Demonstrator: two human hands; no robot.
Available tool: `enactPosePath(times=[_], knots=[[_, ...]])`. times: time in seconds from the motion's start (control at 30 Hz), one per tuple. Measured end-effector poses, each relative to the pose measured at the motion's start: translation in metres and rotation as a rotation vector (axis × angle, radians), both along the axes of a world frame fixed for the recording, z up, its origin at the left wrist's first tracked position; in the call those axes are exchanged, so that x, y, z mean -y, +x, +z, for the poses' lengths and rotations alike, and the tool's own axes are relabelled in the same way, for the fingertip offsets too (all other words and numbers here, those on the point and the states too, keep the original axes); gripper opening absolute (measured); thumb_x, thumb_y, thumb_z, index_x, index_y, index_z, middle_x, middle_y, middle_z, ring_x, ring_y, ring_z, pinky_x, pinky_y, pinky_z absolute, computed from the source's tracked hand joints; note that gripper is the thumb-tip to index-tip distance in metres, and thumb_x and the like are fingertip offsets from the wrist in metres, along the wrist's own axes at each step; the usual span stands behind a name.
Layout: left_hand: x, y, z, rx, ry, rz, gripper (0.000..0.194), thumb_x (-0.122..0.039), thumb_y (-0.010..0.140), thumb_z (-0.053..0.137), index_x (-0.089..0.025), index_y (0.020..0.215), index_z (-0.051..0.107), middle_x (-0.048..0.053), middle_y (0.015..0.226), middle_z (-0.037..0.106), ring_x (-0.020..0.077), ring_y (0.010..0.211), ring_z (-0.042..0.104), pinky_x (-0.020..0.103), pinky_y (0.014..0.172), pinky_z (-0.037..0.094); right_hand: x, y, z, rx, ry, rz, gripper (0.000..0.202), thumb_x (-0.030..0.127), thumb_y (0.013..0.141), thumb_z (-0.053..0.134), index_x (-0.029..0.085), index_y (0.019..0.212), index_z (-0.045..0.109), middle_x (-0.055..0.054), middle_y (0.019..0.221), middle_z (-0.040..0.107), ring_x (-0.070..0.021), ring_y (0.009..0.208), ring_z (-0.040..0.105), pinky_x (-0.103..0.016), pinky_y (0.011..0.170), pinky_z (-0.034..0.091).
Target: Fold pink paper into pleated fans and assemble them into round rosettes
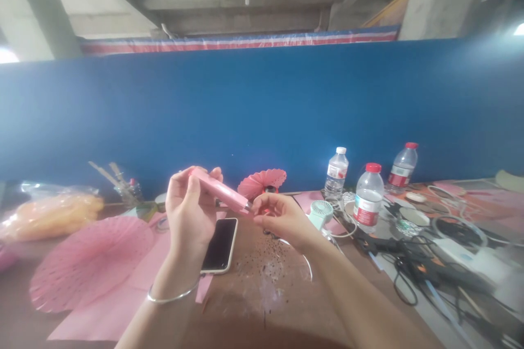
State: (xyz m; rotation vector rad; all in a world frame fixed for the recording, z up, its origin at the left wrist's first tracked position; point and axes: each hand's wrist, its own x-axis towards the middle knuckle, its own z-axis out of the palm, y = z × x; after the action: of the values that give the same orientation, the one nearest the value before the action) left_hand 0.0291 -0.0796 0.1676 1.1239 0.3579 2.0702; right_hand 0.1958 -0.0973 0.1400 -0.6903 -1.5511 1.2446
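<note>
My left hand (190, 204) is wrapped round a long, narrow pink folded piece (223, 192), which slants down to the right above the table. At its lower right end, my right hand (276, 214) pinches a small dark, metallic-looking bit that is too small to name. Below my left hand lies a phone (220, 245) with a dark screen. Behind my right hand stands a pink pleated fan shape (262, 181). A large round pink pleated paper (92, 262) with small holes lies at the left on flat pink sheets (98, 319).
Bottles (337, 172) (368, 196) (403, 166) stand at the right, near a small mint fan (321, 212), paper cups and tangled cables (426, 262). Dark specks (270, 262) dot the brown table. A plastic bag (53, 212) lies far left. Behind rises a blue partition (245, 103).
</note>
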Motion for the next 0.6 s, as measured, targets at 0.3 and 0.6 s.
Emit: enactPosePath(times=[0.3,0.6], knots=[[0.002,-0.001,0.003,-0.031,0.085,0.030,0.009,-0.018,0.077,0.059,-0.021,0.085,0.056,-0.001,0.083,0.056,0.0138,0.074,0.061,0.033,0.072,0.052,-0.005,0.005,-0.004,-0.227,-0.109,0.004,0.012,0.026,0.070,0.064,0.023,0.079,0.071,-0.004,0.081,0.068,-0.0158,0.076,0.059,-0.032,0.072,0.043],[-0.001,-0.006,0.006,0.071,-0.026,-0.033,0.003,-0.022,0.077,0.060,-0.021,0.080,0.060,-0.002,0.078,0.059,0.0108,0.075,0.060,0.024,0.071,0.051,-0.021,0.011,-0.012,-0.298,0.011,-0.268,0.011,0.023,0.070,0.063,0.018,0.079,0.065,0.000,0.063,0.062,-0.0118,0.057,0.055,-0.029,0.060,0.044]])
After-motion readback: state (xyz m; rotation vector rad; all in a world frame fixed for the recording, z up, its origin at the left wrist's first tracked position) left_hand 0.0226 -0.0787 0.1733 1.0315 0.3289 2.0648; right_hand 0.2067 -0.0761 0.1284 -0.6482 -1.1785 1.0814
